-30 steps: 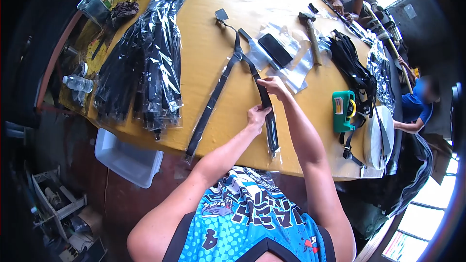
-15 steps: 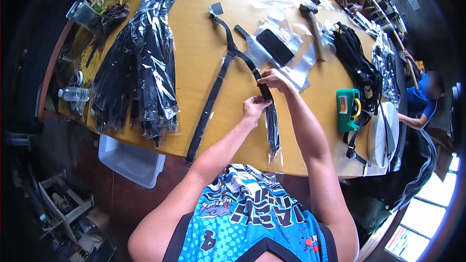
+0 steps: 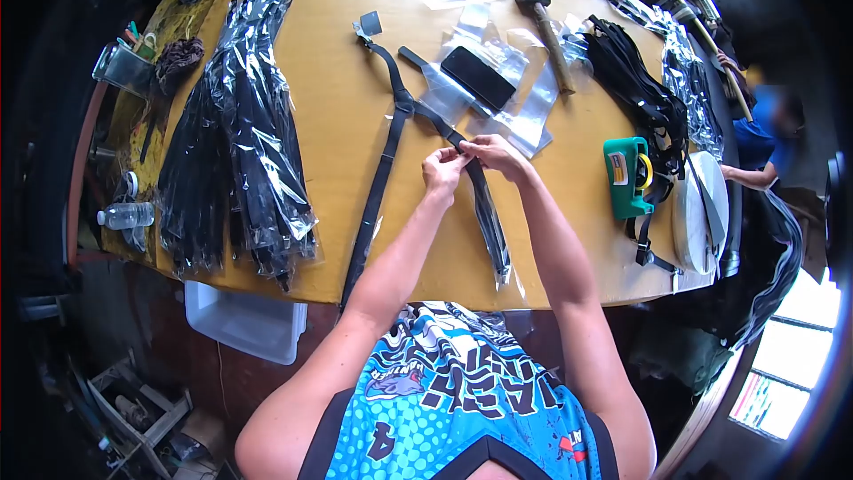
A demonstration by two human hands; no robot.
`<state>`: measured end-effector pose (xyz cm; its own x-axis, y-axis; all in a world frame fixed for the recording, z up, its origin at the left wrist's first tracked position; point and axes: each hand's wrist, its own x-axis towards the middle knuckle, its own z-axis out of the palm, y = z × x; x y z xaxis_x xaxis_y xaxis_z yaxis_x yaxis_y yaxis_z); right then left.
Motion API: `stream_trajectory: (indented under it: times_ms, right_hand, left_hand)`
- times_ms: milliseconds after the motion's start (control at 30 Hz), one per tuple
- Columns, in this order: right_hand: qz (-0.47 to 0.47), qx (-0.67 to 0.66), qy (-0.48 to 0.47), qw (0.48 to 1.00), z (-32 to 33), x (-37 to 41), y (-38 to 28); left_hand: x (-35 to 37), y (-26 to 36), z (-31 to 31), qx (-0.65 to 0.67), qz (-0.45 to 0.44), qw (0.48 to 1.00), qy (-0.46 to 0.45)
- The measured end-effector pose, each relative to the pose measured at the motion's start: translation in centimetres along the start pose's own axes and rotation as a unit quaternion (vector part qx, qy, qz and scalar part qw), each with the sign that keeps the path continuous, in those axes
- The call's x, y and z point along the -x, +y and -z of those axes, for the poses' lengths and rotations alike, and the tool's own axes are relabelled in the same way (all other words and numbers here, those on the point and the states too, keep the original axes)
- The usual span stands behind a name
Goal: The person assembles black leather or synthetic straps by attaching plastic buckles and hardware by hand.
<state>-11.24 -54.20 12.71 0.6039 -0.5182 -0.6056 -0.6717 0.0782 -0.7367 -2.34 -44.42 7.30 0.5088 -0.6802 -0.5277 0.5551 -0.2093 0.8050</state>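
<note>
While both hands meet at the middle of the head view, the left hand (image 3: 442, 169) and right hand (image 3: 498, 156) each have their fingers pinched narrow on a black strap (image 3: 384, 160), fingertips almost touching. Below the hands, that branch of the strap runs down inside a clear sleeve (image 3: 495, 236) to the near edge. The other branch lies bare, slanting to the lower left.

At the left of the frame, stacked clear bags (image 3: 240, 124) each hold black straps. A clear box (image 3: 120, 67) at the upper left holds pens. A clear pouch (image 3: 480, 77) above the hands holds a flat dark piece, with a hammer (image 3: 544, 27) just beside it. A pale tub (image 3: 244, 324) sits under the near edge; I cannot tell its contents.

Bare tabletop (image 3: 338, 124) lies between the bags and the strap. Both strap ends reach the curved near edge.

On the shirt (image 3: 462, 400) a "4" reads clearly; the larger lettering is upside down and I cannot tell it.
</note>
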Motion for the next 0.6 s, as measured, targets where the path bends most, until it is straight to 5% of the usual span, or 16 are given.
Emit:
stream_trajectory:
  times_ms: [67, 233, 400, 467, 600]
  right_hand:
    - [-0.006, -0.132, 0.051, 0.99, -1.0, 1.4, 0.6]
    - [-0.029, -0.099, -0.01, 0.995, -2.2, 5.6, 5.5]
    - [-0.02, -0.239, 0.016, 0.971, -3.1, 8.4, 7.5]
    - [-0.025, -0.249, 0.015, 0.968, -3.1, 8.6, 7.3]
    - [-0.043, -0.295, 0.006, 0.954, -3.7, 9.7, 6.8]
  left_hand:
    - [-0.7, 0.3, 0.4, 0.089, 0.028, 0.995, -0.036]
    - [-1.7, 0.8, 1.2, 0.149, 0.057, 0.984, -0.08]
    - [1.5, 0.4, 1.3, 0.112, 0.098, 0.985, -0.082]
    - [2.6, -0.7, 1.4, 0.09, 0.184, 0.967, -0.149]
    - [2.3, -3.2, 0.4, 0.094, 0.135, 0.978, -0.126]
